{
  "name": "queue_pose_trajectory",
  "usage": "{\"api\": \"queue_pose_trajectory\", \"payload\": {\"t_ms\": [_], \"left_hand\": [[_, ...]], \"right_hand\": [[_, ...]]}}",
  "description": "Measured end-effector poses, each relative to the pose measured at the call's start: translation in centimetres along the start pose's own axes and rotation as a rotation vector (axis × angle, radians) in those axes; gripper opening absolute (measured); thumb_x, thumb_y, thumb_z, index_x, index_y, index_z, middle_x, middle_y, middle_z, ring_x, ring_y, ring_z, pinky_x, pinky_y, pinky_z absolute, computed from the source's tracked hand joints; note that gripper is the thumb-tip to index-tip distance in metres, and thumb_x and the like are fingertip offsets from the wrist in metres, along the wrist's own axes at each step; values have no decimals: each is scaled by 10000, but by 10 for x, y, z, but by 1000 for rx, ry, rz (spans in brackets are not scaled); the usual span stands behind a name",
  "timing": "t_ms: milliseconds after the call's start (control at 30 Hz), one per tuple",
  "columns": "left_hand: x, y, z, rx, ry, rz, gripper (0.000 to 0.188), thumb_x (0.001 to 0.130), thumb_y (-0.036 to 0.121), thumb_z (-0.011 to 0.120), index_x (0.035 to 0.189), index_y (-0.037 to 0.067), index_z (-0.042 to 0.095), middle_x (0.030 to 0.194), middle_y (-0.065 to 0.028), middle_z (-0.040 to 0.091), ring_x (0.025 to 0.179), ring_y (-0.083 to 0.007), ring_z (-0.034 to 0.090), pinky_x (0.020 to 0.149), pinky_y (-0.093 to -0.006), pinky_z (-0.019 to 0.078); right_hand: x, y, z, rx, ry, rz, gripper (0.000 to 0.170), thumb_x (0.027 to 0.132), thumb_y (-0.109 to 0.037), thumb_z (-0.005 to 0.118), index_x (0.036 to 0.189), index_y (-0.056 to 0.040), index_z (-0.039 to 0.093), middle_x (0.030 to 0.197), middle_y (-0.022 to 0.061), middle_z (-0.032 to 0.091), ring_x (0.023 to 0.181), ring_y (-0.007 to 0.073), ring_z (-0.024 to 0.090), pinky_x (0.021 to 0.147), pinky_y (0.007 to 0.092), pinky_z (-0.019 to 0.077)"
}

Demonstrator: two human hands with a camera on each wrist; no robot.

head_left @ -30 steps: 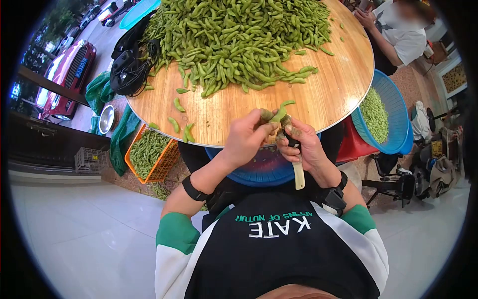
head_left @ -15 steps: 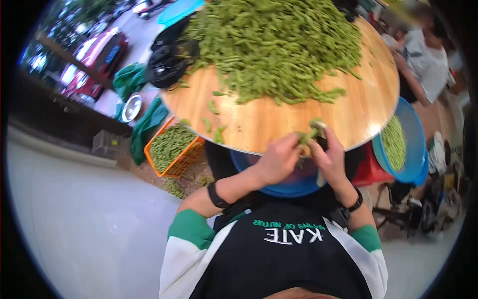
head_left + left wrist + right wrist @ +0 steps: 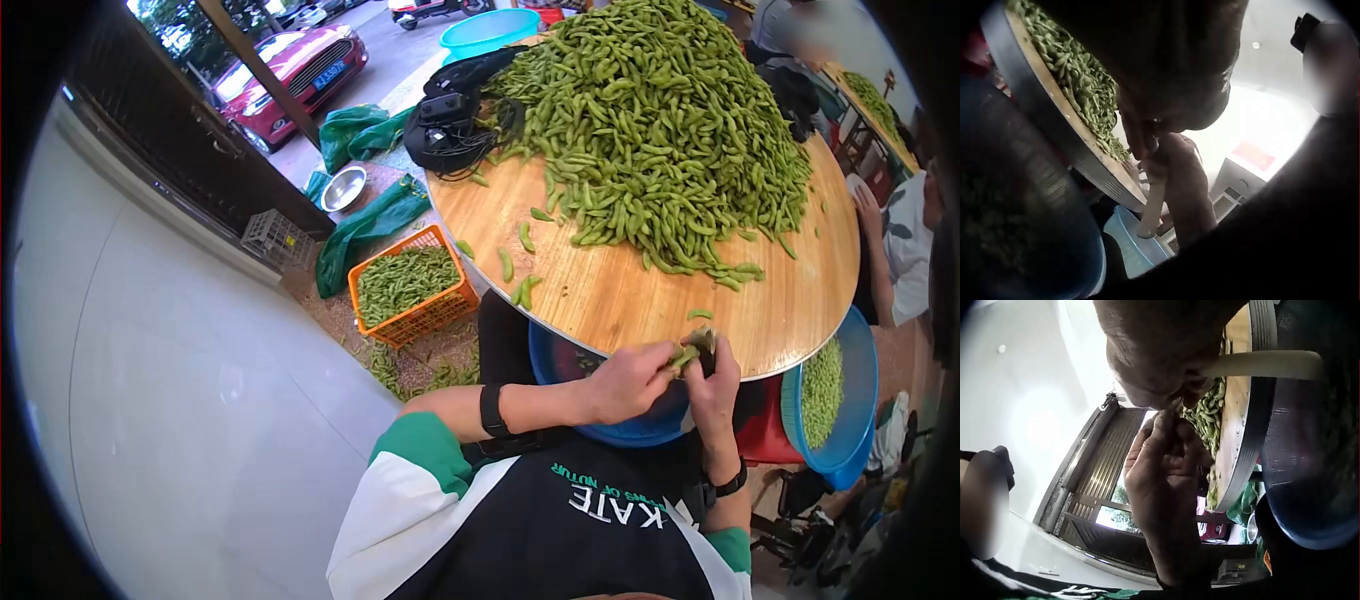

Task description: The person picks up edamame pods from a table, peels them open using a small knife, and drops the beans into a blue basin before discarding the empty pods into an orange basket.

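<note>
Close together at the front edge of the round wooden table (image 3: 580, 300), both hands meet over a blue tub (image 3: 545, 360). My left hand (image 3: 630, 385) pinches a small green pod (image 3: 684, 357) between thumb and fingers. Curled round a pale-handled tool is my right hand (image 3: 714, 395); its handle (image 3: 1266, 364) sticks out in the right wrist view, and the handle (image 3: 1154, 206) points down in the left wrist view. The tool's working end is hidden by the fingers. One loose pod (image 3: 700, 314) lies just beyond the hands.
A large heap of pods (image 3: 660, 140) covers the table's far part, with black cables and a bag (image 3: 445, 125) on its left. An orange crate of pods (image 3: 464, 300) stands on the floor at left, a blue basin of shelled beans (image 3: 858, 380) at right. Another person (image 3: 908, 250) sits at right.
The head view has swung left, so the table and hands appear farther right. The long curved pod pinched earlier no longer shows between the fingers; a loose pod now lies near the hands.
</note>
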State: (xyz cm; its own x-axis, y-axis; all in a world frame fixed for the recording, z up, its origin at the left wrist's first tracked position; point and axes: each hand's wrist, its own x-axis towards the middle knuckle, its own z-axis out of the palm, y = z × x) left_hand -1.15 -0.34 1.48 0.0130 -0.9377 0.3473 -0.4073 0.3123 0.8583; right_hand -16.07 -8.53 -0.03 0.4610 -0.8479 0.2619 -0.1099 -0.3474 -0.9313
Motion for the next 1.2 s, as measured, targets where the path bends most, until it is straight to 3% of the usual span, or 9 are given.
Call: {"api": "queue_pose_trajectory", "payload": {"t_ms": [167,233,267,367,400,467,633,1000,1200], "left_hand": [[5,3,1,-75,3,91,254,849,12,608,1088,-32,535,830,-120,565,713,-196,626,630,-310,479],[6,-1,4,-630,-63,-197,288,843,11,616,1118,-37,545,870,-120,588,725,-164,625,653,-283,488],[5,-7,3,-503,-52,-161,270,841,13,618,1105,-26,577,890,-109,601,740,-145,624,664,-269,492],[5,-1,-7,-157,-50,-70,119,860,30,585,972,-5,610,812,-95,581,733,-176,627,634,-289,497],[6,2,-10,-398,-77,-267,121,879,34,572,990,-5,598,842,-63,584,780,-139,615,672,-280,498],[0,-18,-14,-499,-38,-306,138,891,32,560,1024,0,573,905,-44,586,827,-110,596,735,-239,491],[1,-20,-25,-807,23,-487,135,923,36,540,1046,-7,575,898,-76,642,683,-91,576,518,-190,476],[1,-24,-15,-739,-12,-566,126,911,95,585,964,-15,617,751,-41,623,528,-43,481,426,-171,362],[4,-28,-15,-799,-8,-622,98,895,93,607,911,-3,616,728,-24,611,514,-38,474,426,-172,361]], "right_hand": [[1,-14,1,362,23,287,147,829,-3,516,971,12,548,725,26,554,493,53,442,413,203,329],[1,-16,-2,592,-102,442,152,823,-1,513,973,4,535,707,34,548,467,70,456,394,208,335],[-1,-16,0,576,-92,461,143,824,-7,517,966,-3,529,693,40,542,447,80,458,374,210,327],[-6,-12,3,559,-132,487,118,829,-48,550,942,-11,545,672,40,550,462,76,477,379,204,315],[-9,-8,-1,454,-212,509,129,827,-61,565,945,-10,555,700,51,580,489,80,512,397,204,343],[-16,-11,-1,285,-227,403,142,838,-74,585,958,2,568,718,52,609,529,82,549,439,211,396],[-30,7,4,94,-313,213,192,841,-101,638,981,16,580,708,35,613,583,97,595,526,249,473],[-25,-8,-4,482,-340,420,348,986,-211,447,1277,-20,460,846,32,560,609,55,484,455,198,393],[-25,-8,-5,742,-400,484,374,981,-204,474,1316,-41,451,809,24,555,573,54,458,428,176,358]]}}
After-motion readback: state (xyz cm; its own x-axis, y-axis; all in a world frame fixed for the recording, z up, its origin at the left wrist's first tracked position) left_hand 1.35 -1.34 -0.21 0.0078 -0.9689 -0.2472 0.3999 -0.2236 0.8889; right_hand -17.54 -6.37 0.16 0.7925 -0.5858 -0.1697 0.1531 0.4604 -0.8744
